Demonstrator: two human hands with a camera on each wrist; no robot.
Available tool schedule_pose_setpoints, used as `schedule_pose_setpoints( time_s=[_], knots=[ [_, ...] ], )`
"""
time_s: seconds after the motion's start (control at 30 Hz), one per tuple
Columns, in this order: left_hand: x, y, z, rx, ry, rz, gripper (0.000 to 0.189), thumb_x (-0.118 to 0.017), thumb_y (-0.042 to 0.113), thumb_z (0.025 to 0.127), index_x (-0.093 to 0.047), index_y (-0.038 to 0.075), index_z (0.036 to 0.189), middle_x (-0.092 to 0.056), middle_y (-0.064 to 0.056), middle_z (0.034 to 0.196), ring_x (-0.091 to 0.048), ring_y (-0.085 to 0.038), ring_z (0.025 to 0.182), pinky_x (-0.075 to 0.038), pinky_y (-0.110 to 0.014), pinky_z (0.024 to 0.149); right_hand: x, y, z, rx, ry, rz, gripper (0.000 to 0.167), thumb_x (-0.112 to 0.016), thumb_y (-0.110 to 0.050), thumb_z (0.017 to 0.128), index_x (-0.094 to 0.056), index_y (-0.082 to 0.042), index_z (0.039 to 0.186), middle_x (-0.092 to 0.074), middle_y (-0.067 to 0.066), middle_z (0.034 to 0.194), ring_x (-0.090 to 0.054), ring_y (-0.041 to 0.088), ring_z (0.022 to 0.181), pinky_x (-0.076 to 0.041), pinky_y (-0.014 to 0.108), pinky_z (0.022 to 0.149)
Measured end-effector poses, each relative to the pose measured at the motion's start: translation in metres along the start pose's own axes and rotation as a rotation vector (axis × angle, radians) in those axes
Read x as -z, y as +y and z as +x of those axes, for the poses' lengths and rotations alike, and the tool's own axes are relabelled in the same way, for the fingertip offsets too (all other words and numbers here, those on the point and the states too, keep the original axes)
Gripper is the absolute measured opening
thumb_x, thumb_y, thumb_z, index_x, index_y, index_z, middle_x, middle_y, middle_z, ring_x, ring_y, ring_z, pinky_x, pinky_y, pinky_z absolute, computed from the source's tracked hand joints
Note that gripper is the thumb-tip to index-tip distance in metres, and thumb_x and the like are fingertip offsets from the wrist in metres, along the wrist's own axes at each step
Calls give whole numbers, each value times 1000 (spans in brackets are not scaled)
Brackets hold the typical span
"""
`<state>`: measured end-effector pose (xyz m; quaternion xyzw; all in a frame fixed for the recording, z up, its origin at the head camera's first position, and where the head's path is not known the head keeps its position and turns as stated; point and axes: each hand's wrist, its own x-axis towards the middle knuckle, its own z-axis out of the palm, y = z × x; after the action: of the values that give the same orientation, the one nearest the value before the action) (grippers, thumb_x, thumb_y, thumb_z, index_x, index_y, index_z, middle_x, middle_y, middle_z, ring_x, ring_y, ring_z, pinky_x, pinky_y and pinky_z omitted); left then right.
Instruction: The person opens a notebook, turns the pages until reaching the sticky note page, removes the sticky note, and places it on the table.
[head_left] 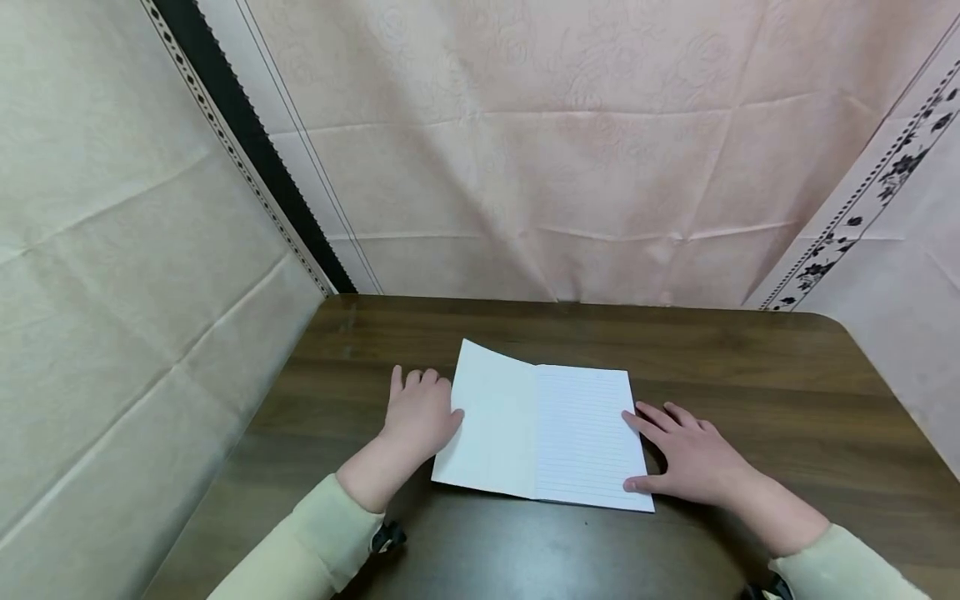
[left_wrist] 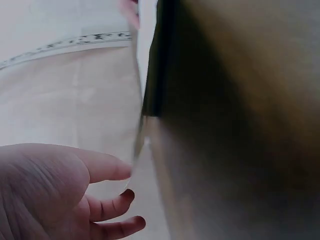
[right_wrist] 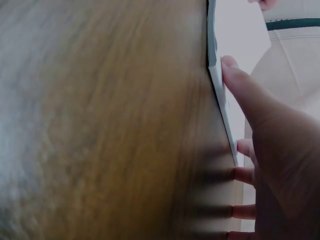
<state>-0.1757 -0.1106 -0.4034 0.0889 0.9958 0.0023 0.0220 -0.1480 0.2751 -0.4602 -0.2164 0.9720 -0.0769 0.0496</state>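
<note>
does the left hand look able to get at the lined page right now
Probably yes: the left hand is at the outer edge of the blank left leaf and would cross it, but the lined page lies exposed, with only the right hand at its far edge.

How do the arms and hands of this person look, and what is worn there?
The left hand and right hand wear no gloves. The left sleeve and right sleeve are plain pale green. A small black item shows by the left cuff; a second black item, partly cut off, by the right.
</note>
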Motion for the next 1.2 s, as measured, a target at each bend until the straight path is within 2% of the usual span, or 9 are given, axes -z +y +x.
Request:
schedule_pose_setpoints(
  time_s=[0.2,0.53,0.77,1.2],
  knots=[
    [-15,-3,1,24,-57,22,46,-66,44,93,-69,4,115,-59,-18,126,-46,-41,126,-16,-63,113,0,-1,1,-2,-9,-11,105,-48,-91,71,-38,-27,154,-37,10,156,-33,49,137,-34,71,95],
    [-27,-3,3,26,-127,62,45,-66,45,93,-71,4,111,-58,-19,127,-45,-42,127,-16,-64,113,2,-1,2,-13,-48,2,106,-50,-91,70,-35,-29,155,-36,11,156,-32,50,137,-32,72,96],
    [-27,-5,7,23,-147,88,48,-67,48,91,-71,6,113,-58,-18,126,-46,-42,125,-18,-65,112,-1,-1,4,-17,-50,0,106,-51,-91,70,-36,-29,155,-36,11,156,-31,50,138,-33,71,96],
    [-24,-5,8,30,-164,67,47,-67,48,91,-73,6,110,-57,-19,129,-44,-43,127,-18,-65,112,2,-3,5,-37,-74,9,108,-55,-89,69,-37,-25,154,-36,13,156,-30,51,137,-32,72,97]
  ],
)
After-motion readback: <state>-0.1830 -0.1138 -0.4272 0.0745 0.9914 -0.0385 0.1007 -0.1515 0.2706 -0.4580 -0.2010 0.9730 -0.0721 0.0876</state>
